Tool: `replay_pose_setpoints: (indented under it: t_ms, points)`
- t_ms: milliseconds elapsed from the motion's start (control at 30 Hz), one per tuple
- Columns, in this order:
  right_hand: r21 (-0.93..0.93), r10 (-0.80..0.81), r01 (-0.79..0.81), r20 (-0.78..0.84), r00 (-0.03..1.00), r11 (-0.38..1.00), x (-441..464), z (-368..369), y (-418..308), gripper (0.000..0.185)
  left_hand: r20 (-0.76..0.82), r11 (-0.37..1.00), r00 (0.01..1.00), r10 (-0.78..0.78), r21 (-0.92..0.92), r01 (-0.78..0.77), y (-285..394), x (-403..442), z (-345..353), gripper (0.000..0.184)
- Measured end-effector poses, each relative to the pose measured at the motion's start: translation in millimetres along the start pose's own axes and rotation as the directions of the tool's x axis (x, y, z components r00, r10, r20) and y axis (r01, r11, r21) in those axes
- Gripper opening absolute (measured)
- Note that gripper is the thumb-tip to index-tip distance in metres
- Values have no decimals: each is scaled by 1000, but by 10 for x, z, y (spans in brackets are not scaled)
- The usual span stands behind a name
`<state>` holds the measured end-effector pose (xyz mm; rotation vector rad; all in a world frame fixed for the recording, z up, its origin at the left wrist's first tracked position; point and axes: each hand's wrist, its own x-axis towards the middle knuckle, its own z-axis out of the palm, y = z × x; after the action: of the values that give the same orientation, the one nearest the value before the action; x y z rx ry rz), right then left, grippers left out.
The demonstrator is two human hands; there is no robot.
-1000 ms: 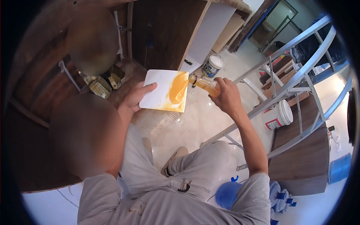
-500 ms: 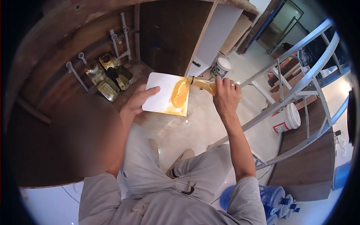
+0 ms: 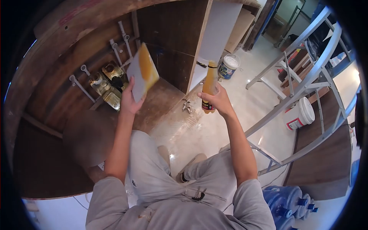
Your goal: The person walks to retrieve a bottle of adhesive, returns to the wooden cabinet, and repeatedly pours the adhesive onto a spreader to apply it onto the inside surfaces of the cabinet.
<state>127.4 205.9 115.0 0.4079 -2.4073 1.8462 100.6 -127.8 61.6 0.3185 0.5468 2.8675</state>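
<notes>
My left hand (image 3: 132, 99) grips the lower edge of a white square board (image 3: 137, 75), which is tilted up in front of the wooden cabinet. Yellow-orange liquid (image 3: 146, 66) covers the board's right part. In my right hand (image 3: 219, 99) is a clear plastic bottle (image 3: 209, 82) with a dark label low down and yellow-orange contents. The bottle stands nearly upright, apart from the board. Its neck points away from me.
Several cut plastic containers (image 3: 111, 99) and white pipes (image 3: 82, 90) are inside the cabinet. A paint bucket (image 3: 229, 66), a metal ladder (image 3: 285, 101) and a white bucket (image 3: 301, 114) stand right. Blue water bottles (image 3: 285, 201) lie lower right.
The board has moved up and left and tilted steeply. The bottle has gone from lying sideways with its mouth at the board to nearly upright, away from it.
</notes>
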Motion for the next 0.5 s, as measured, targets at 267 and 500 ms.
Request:
replay_pose_setpoints:
  t_ms: [267, 500]
  points:
    - [73, 33, -33, -5, 999, 997, 41, -41, 163, 60, 3, 949, 955, 297, -112, -294, 492, 1110, -95, 28]
    - [18, 223, -224, 58, 973, 974, 229, 49, 240, 59, -351, 942, 882, 313, 231, -242, 80, 1740, -554, 39]
